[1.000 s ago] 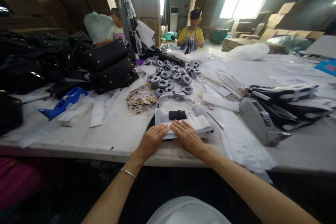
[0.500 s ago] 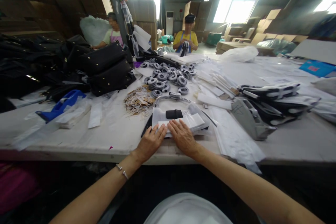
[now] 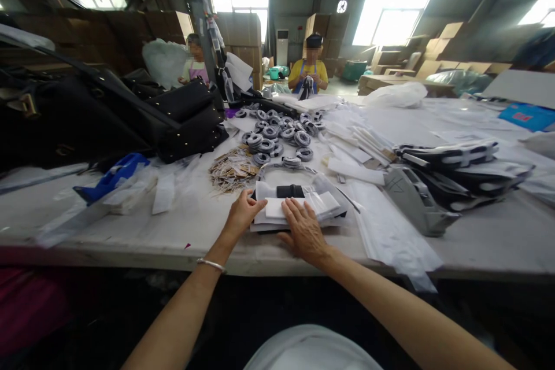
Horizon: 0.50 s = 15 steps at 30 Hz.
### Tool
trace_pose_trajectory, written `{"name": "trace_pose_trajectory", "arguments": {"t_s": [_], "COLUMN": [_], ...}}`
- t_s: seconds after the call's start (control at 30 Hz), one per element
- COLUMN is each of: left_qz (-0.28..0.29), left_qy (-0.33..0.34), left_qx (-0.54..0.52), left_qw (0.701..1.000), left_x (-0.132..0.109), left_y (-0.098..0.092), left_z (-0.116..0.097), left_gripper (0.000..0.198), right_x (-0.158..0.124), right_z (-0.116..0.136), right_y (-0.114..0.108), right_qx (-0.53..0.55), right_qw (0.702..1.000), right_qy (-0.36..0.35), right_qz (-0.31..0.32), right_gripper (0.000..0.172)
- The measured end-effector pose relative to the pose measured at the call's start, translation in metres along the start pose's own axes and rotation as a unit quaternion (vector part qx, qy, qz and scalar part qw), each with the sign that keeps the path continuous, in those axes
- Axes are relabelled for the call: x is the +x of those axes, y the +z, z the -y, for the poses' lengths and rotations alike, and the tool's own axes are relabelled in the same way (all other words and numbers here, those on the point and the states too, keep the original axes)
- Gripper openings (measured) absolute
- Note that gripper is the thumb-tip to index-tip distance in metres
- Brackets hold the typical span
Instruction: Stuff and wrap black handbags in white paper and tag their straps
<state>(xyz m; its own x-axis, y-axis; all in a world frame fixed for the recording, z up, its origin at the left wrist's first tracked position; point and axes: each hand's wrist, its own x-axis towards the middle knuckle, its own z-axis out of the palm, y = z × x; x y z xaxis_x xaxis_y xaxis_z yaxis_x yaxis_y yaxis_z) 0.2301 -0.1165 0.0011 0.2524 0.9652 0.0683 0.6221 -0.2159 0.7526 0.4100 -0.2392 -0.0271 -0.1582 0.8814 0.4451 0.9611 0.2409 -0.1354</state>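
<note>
L hand + R hand on white bundle (image 3: 303,207) at near edge of table (image 3: 195,225).
L hand (image 3: 241,213) has fingers curled round the bundle's left end. R hand (image 3: 304,232) lies flat, fingers spread, pressing its near edge. As I see it, bundle sits just fwd of both palms, long axis running L–R across the body. Black strap (image 3: 290,191) rests on top, just beyond R fingertips. L holds the end, R is nearer mid. Tag pile (image 3: 232,169) lies fwd-left of L hand, apart.
</note>
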Motion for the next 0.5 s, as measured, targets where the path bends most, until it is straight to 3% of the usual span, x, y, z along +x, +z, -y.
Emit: {"name": "trace_pose_trajectory", "arguments": {"t_s": [0.2,0.37,0.5], "left_qz": [0.021,0.029,-0.009], "left_qy": [-0.026,-0.038,-0.035], "left_qx": [0.043,0.051,0.069], "left_qw": [0.999,0.998,0.997], "left_x": [0.016,0.022,0.025], "left_y": [0.005,0.006,0.014], "left_z": [-0.005,-0.002,-0.002], "left_gripper": [0.067,0.054,0.047], "right_x": [-0.002,0.000,0.003], "right_z": [-0.002,-0.002,-0.001], "right_y": [-0.002,-0.007,-0.008], "right_qx": [0.006,0.007,-0.012], "right_qw": [1.000,1.000,1.000], "right_qy": [-0.010,-0.007,-0.005], "right_qz": [-0.004,0.003,0.012], "right_gripper": [0.074,0.074,0.073]}}
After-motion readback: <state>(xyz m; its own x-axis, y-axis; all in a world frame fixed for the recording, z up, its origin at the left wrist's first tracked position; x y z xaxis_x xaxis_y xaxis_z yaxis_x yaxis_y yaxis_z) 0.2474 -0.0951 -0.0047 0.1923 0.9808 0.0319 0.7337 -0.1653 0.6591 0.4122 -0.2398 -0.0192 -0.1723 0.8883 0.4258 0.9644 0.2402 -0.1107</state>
